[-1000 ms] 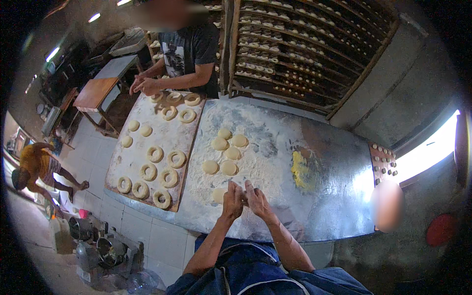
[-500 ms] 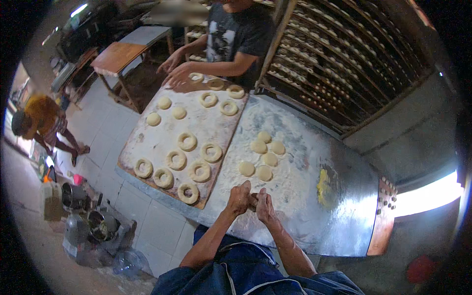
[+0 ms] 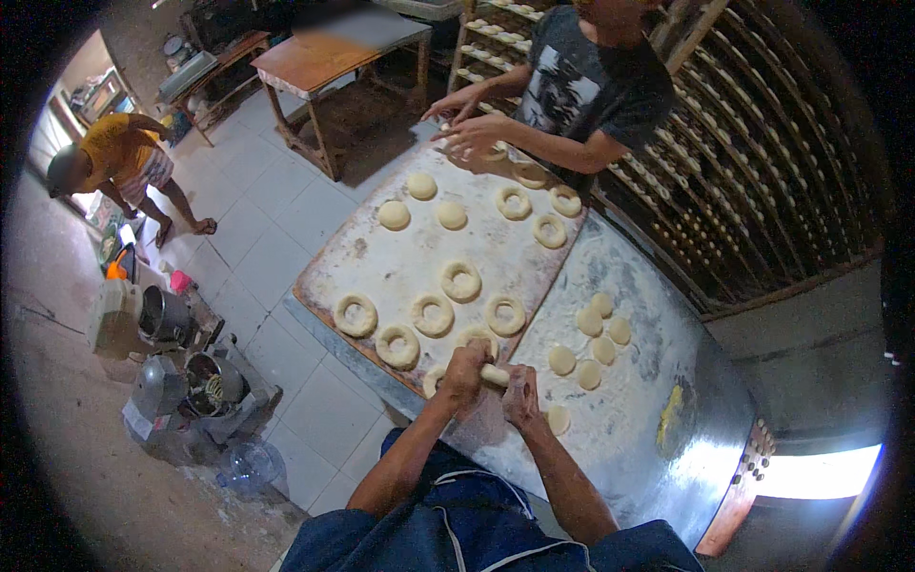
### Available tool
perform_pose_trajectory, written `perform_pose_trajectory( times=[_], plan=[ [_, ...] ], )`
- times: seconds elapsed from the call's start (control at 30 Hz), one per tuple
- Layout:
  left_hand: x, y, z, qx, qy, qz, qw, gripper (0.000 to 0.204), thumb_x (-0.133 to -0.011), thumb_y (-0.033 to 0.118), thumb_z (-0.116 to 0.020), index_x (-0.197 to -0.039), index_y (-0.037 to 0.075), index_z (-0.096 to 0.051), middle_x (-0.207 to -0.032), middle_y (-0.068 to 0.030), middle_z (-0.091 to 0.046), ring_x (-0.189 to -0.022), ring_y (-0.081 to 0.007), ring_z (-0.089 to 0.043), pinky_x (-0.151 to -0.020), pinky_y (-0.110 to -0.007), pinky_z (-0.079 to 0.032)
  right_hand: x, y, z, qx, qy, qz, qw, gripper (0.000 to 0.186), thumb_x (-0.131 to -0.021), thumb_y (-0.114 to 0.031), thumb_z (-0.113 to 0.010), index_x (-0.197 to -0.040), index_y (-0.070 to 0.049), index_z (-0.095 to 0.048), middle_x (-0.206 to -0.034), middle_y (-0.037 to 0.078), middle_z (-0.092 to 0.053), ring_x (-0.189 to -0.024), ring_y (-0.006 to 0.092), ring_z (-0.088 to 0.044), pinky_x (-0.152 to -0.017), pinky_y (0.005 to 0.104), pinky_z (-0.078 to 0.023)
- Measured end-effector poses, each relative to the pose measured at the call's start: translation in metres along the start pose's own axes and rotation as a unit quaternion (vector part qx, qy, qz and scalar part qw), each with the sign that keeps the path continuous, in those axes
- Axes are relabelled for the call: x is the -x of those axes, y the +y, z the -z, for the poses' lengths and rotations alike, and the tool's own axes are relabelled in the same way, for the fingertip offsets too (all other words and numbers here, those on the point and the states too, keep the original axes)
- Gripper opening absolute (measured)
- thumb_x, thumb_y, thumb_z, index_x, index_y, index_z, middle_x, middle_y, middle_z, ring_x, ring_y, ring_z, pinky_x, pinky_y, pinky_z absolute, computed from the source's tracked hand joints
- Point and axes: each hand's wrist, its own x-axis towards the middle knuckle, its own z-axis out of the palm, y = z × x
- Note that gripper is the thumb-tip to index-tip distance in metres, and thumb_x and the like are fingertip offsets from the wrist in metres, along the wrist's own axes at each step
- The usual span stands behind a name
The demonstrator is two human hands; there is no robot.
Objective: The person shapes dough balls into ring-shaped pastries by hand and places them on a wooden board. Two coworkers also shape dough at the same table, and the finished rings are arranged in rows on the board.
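Note:
My left hand (image 3: 465, 377) and my right hand (image 3: 520, 398) are closed on a short pale dough roll (image 3: 495, 375), held between them over the near edge of a floured wooden board (image 3: 343, 272). Several dough rings (image 3: 431, 331) and domed rounds (image 3: 393, 216) lie on this board, some partly hidden by my hands. To the right, flat dough rounds (image 3: 562, 359) rest in flour on the steel table (image 3: 629, 448); one lies just beside my right hand.
A co-worker (image 3: 596, 95) reaches over the board's far end, before racks of dough (image 3: 743, 162). Another person (image 3: 114, 162) bends at left near mixers (image 3: 205, 381) and a water jug (image 3: 250, 467). A wooden table (image 3: 315, 62) stands behind; a small tray (image 3: 734, 510) sits at right.
The view has swung left. My joined hands have moved from above the floured steel onto the board's near edge, and the dough roll between them now shows clearly.

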Motion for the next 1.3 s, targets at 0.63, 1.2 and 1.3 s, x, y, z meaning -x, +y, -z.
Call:
perform_pose_trajectory(
  times=[0.63,1.2,1.3],
  plan=[
    [-0.047,0.005,0.147,0.046,0.202,0.009,0.978,0.048,-0.100,0.041,-0.039,-0.070,0.005,-0.049,-0.065,-0.0086,-0.049,-0.061,-0.0179,-0.049,-0.057,-0.033,-0.039,-0.119,-0.060,-0.098,-0.082,-0.102,0.179,0.975,0.046,-0.093,-0.039,-0.051,-0.089,0.005,-0.063,-0.076,0.013,-0.062,-0.071,0.0205,-0.061,-0.063,0.0316,-0.050],
    [-0.090,-0.006,0.201,-0.426,0.191,-0.115,0.877,0.022,-0.083,0.019,-0.071,-0.091,-0.001,-0.067,-0.090,-0.0185,-0.066,-0.088,-0.0364,-0.062,-0.084,-0.042,-0.048,0.033,-0.019,0.064,0.233,0.109,-0.169,0.952,0.043,-0.085,-0.019,-0.065,-0.126,-0.009,-0.056,-0.097,0.013,-0.064,-0.075,0.0224,-0.063,-0.070,0.0361,-0.052],
    [-0.090,0.068,0.142,-0.419,0.148,0.019,0.896,0.037,-0.087,0.014,-0.064,-0.120,-0.002,-0.054,-0.114,-0.0214,-0.057,-0.110,-0.0337,-0.053,-0.096,-0.044,-0.041,0.096,0.023,0.109,0.383,0.149,-0.182,0.893,0.039,-0.086,-0.023,-0.065,-0.122,-0.011,-0.059,-0.095,0.011,-0.063,-0.087,0.0265,-0.062,-0.080,0.0412,-0.049]
  ],
)
